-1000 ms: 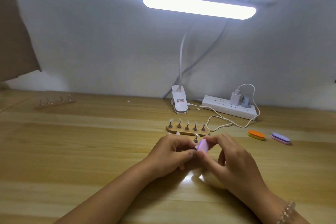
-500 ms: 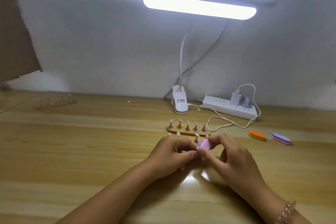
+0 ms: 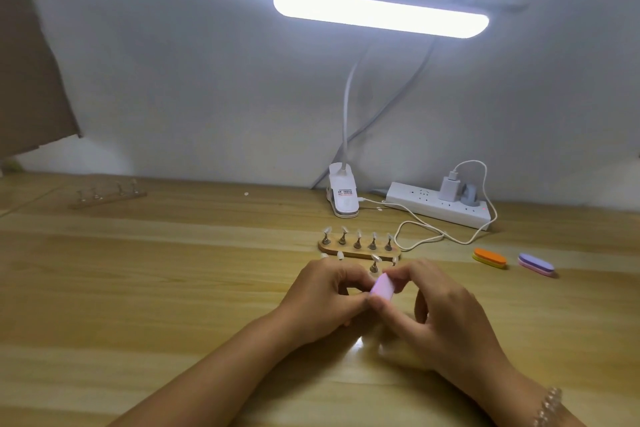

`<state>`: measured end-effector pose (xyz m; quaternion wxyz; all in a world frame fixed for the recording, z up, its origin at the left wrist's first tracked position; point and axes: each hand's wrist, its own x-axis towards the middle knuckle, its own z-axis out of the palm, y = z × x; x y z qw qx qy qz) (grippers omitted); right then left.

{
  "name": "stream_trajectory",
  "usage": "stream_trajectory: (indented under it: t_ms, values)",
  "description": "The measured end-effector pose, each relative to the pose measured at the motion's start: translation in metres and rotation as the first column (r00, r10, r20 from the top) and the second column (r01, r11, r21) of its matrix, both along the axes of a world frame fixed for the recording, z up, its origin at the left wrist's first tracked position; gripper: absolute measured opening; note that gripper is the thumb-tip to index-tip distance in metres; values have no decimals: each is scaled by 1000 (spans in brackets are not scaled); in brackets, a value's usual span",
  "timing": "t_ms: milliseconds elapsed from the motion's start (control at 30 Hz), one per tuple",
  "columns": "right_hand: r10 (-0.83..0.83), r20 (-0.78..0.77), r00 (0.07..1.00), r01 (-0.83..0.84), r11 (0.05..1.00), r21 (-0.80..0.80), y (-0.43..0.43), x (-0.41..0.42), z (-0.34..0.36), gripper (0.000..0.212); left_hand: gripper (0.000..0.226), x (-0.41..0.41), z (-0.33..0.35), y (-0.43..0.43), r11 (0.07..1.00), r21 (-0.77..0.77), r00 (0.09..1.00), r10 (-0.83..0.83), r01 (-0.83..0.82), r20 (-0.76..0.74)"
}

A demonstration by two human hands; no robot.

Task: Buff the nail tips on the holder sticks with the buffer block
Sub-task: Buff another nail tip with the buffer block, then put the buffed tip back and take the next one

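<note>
My right hand (image 3: 446,319) pinches a small pink buffer block (image 3: 381,286) between thumb and fingers. My left hand (image 3: 323,298) has its fingers curled, and its fingertips meet the block; the stick it seems to hold is hidden by the fingers. Just behind the hands a wooden holder base (image 3: 358,252) carries several metal sticks with clear nail tips. One more stick with a nail tip (image 3: 374,263) rises right above the block, and other tips peek out past my left knuckles.
An orange buffer (image 3: 489,257) and a purple buffer (image 3: 535,263) lie at the right. A clip lamp base (image 3: 343,198), a white power strip (image 3: 440,206) and its looped cable (image 3: 422,236) sit behind. A second wooden holder (image 3: 107,198) lies far left.
The pink block in my right hand has shifted slightly against the tip held at my left fingertips. Both hands otherwise stay in place.
</note>
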<state>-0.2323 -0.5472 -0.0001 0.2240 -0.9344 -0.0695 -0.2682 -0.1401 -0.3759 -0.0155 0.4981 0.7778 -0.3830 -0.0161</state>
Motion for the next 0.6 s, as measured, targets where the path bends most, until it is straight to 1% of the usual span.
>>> stream_trajectory:
  t_ms: [33, 67, 133, 200, 233, 300, 333, 400, 500, 600]
  values:
    - [-12, -16, 1000, 12, 999, 35, -1, 2, 0, 30, 9, -1, 0, 0, 1000, -8, 1000, 10, -10, 11]
    - [-35, -29, 999, 38, 994, 103, -3, 4, 1, 26, 7, -2, 1, 0, 999, -27, 1000, 22, -21, 22]
    - [-75, -34, 997, 82, 949, 304, -11, 7, 4, 20, 4, -5, 3, 0, 996, -54, 995, 69, -65, 75]
    - [-74, -29, 997, 79, 864, 497, -15, 8, 7, 26, 5, -9, 8, -1, 989, -55, 979, 142, -136, 146]
    - [-74, -20, 997, 73, 836, 543, -17, 7, 8, 30, 5, -10, 12, -1, 982, -55, 964, 186, -179, 191]
    - [-78, -13, 997, 72, 822, 565, -16, 7, 7, 34, 7, -8, 21, -3, 951, -63, 905, 309, -304, 292]
    - [-84, -20, 996, 81, 821, 566, -16, 8, 6, 35, 7, -6, 26, -3, 926, -69, 873, 372, -370, 317]
    - [-104, -47, 993, 112, 821, 559, -15, 11, 3, 36, 9, 1, 32, -3, 888, -67, 835, 452, -455, 315]
    - [-136, -93, 986, 165, 852, 497, -19, 15, -2, 42, 10, 6, 29, -5, 858, -22, 806, 490, -513, 333]
    - [-132, -106, 986, 164, 902, 400, -18, 16, -5, 40, 8, 7, 19, -9, 827, 41, 779, 511, -561, 363]
